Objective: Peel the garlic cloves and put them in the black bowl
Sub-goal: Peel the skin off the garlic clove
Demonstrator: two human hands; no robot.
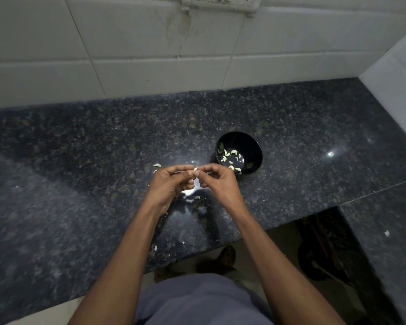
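Two hands meet above the dark granite counter (80, 148). The left hand (171, 181) and the right hand (217, 179) both pinch one garlic clove (195, 169) between their fingertips, the other fingers curled narrow. At about two o'clock from the hands stands one black bowl (253, 146), holding roughly ten peeled cloves (230, 158). One loose clove (157, 165) lies on the counter at ten o'clock from the hands. Several skin scraps (196, 197) lie scattered beneath the wrists.
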